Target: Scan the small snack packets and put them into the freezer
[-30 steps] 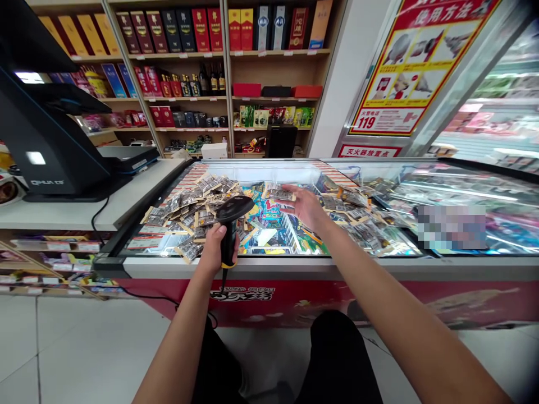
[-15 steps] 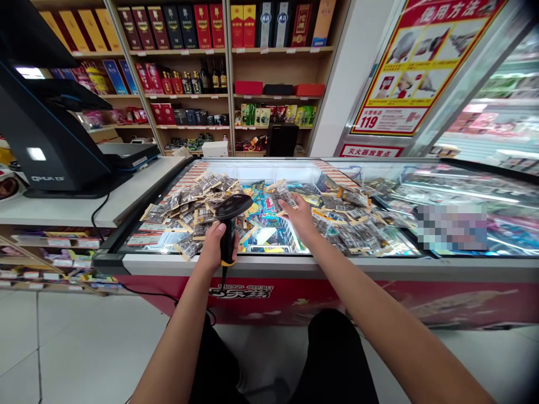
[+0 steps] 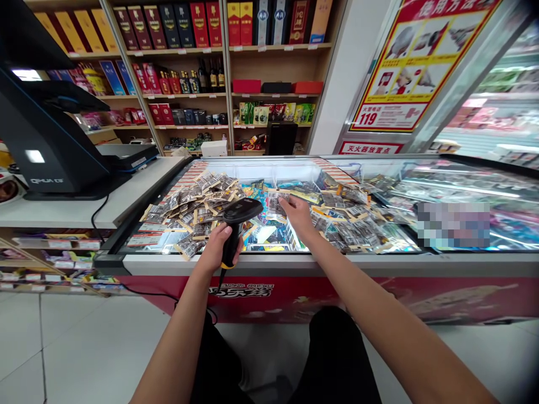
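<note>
My left hand (image 3: pixel 219 248) is wrapped round the grip of a black barcode scanner (image 3: pixel 241 211), whose head points right. A small snack packet (image 3: pixel 275 202) is pinched in my right hand (image 3: pixel 298 214), held up just right of the scanner head, the two apart. To the left, a heap of similar packets (image 3: pixel 197 199) lies on the glass lid of the chest freezer (image 3: pixel 295 260). Further packets (image 3: pixel 357 227) are spread on the glass to the right of my right hand. Through the glass between the heaps, colourful bags (image 3: pixel 261 193) show inside the freezer.
A counter (image 3: pixel 84 202) with a dark checkout terminal (image 3: pixel 50 134) stands at the left. Behind the freezer are shelves (image 3: pixel 185 50) of boxes and bottles. The scanner's cable (image 3: pixel 147 290) hangs in front of the red freezer side. My knees are close below its edge.
The scanner has shifted slightly right and its head has turned toward the packet. In my right hand the packet has been straightened, so its printed face now shows flatter.
</note>
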The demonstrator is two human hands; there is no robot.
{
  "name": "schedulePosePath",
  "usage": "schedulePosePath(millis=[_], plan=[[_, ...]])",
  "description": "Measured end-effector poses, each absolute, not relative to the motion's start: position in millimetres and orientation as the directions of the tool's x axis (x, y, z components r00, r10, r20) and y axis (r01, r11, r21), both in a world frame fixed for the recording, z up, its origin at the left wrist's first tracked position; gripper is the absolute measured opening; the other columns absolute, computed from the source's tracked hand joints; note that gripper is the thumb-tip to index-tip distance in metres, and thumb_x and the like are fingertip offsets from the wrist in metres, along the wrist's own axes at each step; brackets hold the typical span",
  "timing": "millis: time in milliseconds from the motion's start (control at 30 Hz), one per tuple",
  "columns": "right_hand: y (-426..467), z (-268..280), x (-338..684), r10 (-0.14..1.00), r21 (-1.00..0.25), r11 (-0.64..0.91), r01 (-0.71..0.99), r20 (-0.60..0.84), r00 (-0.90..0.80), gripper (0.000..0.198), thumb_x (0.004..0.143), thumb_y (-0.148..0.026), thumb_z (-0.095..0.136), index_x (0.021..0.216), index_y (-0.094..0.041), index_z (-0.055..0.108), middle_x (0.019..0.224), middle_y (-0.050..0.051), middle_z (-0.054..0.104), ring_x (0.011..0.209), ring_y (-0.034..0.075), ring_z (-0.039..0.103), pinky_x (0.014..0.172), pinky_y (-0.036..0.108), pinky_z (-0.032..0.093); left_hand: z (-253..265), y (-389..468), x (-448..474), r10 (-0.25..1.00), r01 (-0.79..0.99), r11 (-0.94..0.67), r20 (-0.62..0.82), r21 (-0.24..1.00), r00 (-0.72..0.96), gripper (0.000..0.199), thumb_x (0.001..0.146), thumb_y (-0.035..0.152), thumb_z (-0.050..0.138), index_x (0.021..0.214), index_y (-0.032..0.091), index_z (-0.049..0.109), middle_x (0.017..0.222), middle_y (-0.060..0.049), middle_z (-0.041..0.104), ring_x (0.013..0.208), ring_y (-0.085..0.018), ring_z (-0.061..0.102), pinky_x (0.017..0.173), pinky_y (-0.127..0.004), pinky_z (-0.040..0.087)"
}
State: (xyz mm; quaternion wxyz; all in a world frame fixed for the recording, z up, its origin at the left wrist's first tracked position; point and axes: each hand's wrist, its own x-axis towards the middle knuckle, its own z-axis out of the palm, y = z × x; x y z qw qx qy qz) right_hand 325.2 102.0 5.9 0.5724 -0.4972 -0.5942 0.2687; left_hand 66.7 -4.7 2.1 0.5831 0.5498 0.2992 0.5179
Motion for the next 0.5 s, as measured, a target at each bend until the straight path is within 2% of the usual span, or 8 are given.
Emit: schedulePosePath(millis=[200, 500], plan=[[95.3, 11.9, 321.5, 0.862, -0.827, 0.426, 0.366, 0.494, 0.112, 0.052, 0.086, -0.068, 0.069, 0.069, -0.023, 0.048, 0.072, 0.001, 0.046, 0.070, 0.018, 0.045, 0.067, 0.032, 0.041, 6.1, -6.9, 67.3, 0.918, -0.278, -0.122, 0.215, 0.953, 0.334, 0.062, 0.090, 0.076, 0.062, 0.109, 0.017, 0.060, 0.060, 0.002, 0.065, 0.034, -0.013, 0.052, 0.035, -0.025, 0.041], [94.0, 15.4, 318.5, 0.850, -0.792, 0.461, 0.401, 0.523, 0.056, 0.045, 0.085, -0.064, 0.063, 0.069, -0.023, 0.053, 0.073, 0.002, 0.047, 0.072, 0.019, 0.044, 0.069, 0.033, 0.041, 8.1, -7.8, 68.7, 0.911, -0.322, -0.109, 0.224, 0.941, 0.346, 0.066, 0.086, 0.080, 0.062, 0.106, 0.016, 0.063, 0.057, 0.001, 0.063, 0.032, -0.013, 0.050, 0.034, -0.025, 0.039]])
